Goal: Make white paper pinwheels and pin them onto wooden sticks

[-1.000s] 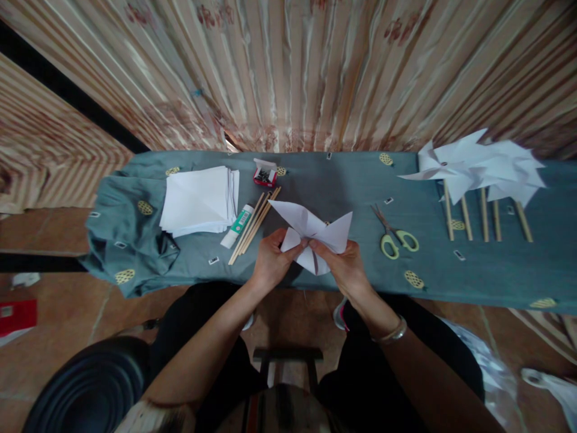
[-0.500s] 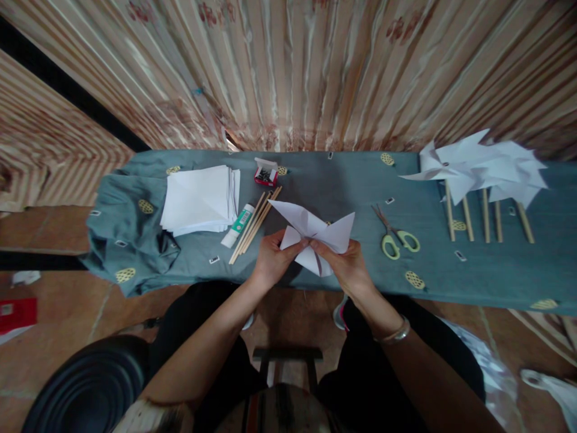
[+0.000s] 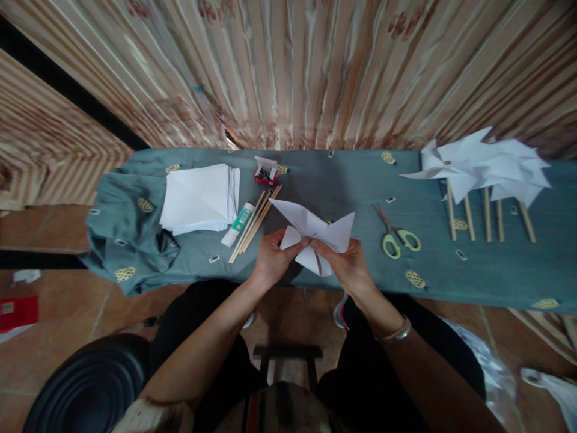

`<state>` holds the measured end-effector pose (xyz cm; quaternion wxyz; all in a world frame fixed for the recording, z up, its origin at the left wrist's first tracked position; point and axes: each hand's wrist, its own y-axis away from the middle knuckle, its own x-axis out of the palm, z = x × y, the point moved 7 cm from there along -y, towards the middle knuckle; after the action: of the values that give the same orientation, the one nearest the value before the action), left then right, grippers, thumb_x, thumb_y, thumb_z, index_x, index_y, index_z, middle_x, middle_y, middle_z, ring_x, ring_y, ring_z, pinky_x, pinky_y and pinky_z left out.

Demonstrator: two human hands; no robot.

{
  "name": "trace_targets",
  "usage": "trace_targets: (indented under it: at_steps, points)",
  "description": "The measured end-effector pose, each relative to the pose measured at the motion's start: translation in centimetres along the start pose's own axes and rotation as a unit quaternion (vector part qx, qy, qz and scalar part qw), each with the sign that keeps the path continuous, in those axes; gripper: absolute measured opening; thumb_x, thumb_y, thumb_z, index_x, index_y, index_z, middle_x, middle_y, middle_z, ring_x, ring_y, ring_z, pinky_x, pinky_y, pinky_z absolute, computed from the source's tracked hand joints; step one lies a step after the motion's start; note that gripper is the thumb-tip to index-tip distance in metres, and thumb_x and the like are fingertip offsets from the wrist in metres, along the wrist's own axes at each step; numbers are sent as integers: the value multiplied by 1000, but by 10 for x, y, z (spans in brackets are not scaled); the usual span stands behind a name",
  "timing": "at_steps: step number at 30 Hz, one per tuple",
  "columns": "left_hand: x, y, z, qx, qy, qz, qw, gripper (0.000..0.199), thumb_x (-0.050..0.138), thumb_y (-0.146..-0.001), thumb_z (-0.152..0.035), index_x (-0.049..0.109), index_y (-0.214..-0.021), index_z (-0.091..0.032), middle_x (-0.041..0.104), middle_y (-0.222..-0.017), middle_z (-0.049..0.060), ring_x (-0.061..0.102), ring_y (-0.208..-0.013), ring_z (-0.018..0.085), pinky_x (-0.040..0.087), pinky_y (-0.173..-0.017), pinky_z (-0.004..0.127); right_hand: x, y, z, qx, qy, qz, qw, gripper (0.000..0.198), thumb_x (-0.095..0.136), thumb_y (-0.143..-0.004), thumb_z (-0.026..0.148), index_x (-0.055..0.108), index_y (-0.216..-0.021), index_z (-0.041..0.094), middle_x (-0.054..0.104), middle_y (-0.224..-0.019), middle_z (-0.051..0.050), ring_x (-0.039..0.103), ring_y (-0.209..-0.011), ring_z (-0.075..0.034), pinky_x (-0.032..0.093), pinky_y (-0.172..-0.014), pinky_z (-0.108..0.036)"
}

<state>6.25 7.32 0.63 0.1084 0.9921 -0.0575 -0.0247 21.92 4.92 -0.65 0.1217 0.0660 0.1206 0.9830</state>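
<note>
A white paper pinwheel [image 3: 311,225] with folded blades is held above the table's front edge. My left hand [image 3: 273,258] grips its left side, and my right hand [image 3: 345,261] grips its right side. Both thumbs press together at the centre, hiding what lies beneath them. Left of the pinwheel lie several thin wooden sticks [image 3: 256,225] and a green-and-white glue stick [image 3: 237,224]. Behind them stands a small opened red box [image 3: 265,174] of dark little pieces. Scissors [image 3: 395,233] with light green handles rest to the right.
A stack of white paper sheets [image 3: 198,198] lies at the left on the grey-green tablecloth [image 3: 333,174]. Several pinwheels on sticks [image 3: 487,168] are piled at the right. Striped curtains [image 3: 288,72] hang behind the table. A black round stool [image 3: 90,385] stands at lower left.
</note>
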Motion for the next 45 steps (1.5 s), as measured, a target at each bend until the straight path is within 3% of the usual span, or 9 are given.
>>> trace_targets:
  at_steps: [23,29,45]
  points:
    - [-1,3,-1,2,10,-3,1000,26,78,-68,-39,65,-69,-16,63,-63,0,52,-58,13,40,-55,24,0,3,-4,13,-9,-16,1000,30,86,-56,40,75,-72,18,76,-74,-5,71,-71,-25,60,-73,-42]
    - [-1,2,-3,13,-4,-5,1000,30,78,-68,-43,65,-69,-15,62,-62,-1,51,-57,12,39,-54,23,2,2,-7,23,-23,-4,999,32,87,-58,41,75,-74,16,77,-78,-8,73,-81,-29,60,-77,-43]
    - [1,0,-4,8,15,2,1000,28,77,-67,-41,66,-70,-15,63,-63,0,51,-56,12,39,-55,24,3,0,-3,13,-33,1,999,30,88,-56,36,77,-76,16,79,-80,-7,72,-74,-24,60,-72,-38]
